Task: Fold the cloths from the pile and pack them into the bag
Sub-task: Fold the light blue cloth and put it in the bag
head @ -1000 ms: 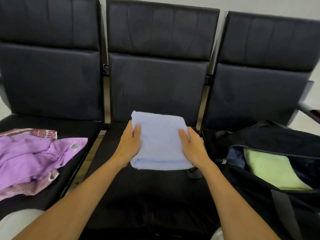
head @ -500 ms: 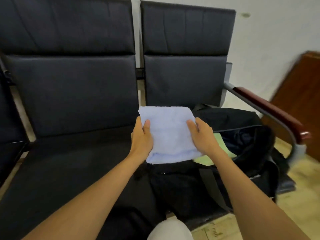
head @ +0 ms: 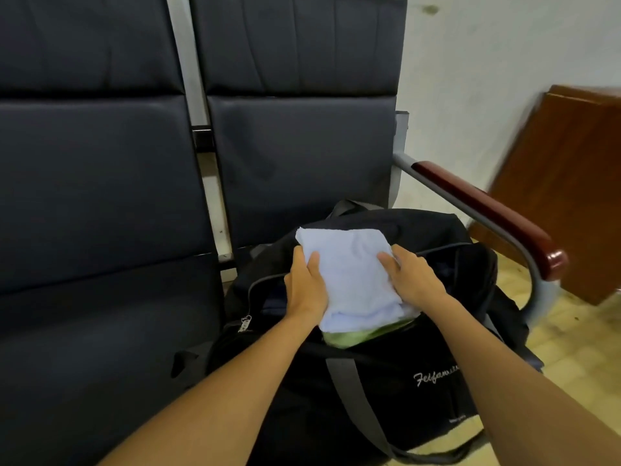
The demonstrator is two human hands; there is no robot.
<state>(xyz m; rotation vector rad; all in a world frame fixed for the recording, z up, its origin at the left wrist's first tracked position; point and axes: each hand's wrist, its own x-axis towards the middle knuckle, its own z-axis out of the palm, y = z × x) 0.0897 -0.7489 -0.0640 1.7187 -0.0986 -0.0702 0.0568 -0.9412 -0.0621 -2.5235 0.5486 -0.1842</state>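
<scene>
Since a second ago we've carried the folded blue cloth point(head: 353, 280) from the middle seat onto the green cloth point(head: 349, 338) in the open bag point(head: 386, 391), left hand point(head: 307, 287) and right hand point(head: 413, 277) gripping its sides, so only release remains.

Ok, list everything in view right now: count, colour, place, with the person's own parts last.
folded cloth: one, pale blue, held over the bag's open mouth, lying on the green cloth
green cloth: one, light green, inside the bag, only an edge showing under the blue one
bag: one, black with grey straps and white lettering, unzipped, on the right-hand seat
seats: two in view, dark padded, in a row, metal frame between them
armrest: one, reddish-brown on a grey metal bar, right of the bag
wooden furniture: one piece, brown, by the white wall at right
left hand: one, grips the blue cloth's left edge
right hand: one, grips the cloth's right edge
</scene>
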